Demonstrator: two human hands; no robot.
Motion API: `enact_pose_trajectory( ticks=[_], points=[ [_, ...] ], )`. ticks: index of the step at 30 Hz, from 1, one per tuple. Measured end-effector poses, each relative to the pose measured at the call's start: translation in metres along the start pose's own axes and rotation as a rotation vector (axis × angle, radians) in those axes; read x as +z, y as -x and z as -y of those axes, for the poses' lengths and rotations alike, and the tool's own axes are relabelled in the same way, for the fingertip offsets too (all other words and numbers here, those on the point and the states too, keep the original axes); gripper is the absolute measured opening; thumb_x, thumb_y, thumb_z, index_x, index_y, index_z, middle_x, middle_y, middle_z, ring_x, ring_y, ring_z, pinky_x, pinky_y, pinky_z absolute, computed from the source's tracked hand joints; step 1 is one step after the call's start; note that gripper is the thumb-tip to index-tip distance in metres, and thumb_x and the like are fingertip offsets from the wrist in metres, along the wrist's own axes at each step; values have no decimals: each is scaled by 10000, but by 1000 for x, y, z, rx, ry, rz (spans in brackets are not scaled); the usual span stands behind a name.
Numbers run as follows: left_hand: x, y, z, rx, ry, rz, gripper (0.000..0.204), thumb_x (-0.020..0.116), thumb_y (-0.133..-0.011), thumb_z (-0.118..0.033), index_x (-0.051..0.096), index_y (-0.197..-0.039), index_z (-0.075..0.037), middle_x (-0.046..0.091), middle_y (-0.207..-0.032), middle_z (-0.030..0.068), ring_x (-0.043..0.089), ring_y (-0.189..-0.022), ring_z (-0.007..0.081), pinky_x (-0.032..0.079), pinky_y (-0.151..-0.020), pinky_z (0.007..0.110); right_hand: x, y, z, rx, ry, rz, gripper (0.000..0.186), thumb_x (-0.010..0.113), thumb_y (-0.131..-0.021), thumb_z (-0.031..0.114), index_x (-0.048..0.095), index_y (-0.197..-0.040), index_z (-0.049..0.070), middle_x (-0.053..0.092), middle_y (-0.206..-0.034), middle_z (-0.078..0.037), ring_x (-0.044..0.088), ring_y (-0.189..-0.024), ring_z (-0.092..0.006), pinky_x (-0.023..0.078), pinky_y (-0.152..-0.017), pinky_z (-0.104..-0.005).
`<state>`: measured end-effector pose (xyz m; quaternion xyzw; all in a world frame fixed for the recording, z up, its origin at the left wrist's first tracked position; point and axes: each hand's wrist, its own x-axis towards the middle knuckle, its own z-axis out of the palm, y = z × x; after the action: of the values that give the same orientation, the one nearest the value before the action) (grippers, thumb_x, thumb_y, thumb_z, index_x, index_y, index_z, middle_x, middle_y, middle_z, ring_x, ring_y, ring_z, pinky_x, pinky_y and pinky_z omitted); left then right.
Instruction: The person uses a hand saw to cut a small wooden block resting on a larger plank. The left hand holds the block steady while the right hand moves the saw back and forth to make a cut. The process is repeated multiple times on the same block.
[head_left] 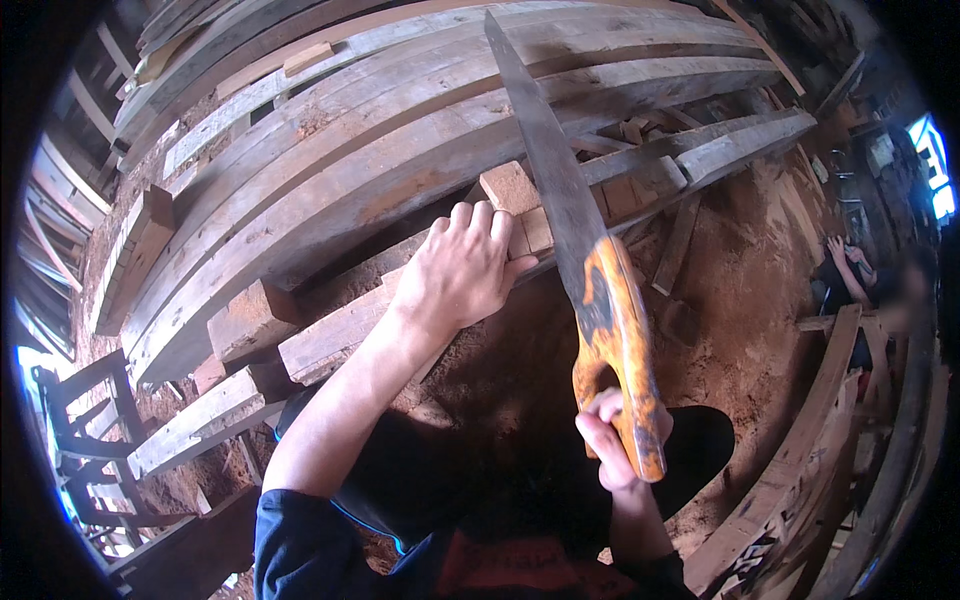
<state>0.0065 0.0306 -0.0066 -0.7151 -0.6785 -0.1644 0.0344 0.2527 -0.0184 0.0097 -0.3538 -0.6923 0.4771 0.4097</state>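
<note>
Head view: left hand [455, 265] is curling over the timber [340, 332] at centre, probably steadying it; right hand [612, 440] is gripping the saw [575, 225] by its orange handle [630, 342], likely for control, blade [540, 135] slanting toward upper centre.

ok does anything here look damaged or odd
The orange handle of the handsaw looks patchy, its colour broken by darker areas, perhaps from wear or staining. The wooden beams look bowed, though the fisheye lens may explain that.
</note>
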Motion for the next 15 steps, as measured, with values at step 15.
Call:
enact_pose_trajectory(
  ticks=[15],
  points=[
    [-2,-1,-2,17,-9,-25,508,519,-955,-456,536,-993,50,553,-946,178,574,-903,314,502,-781,411,-11,63,-10,-24,-35,-42,207,718,-757,-22,572,-853,89,599,-668,-63,602,-602,-143,489,-559,-287]
  ],
)
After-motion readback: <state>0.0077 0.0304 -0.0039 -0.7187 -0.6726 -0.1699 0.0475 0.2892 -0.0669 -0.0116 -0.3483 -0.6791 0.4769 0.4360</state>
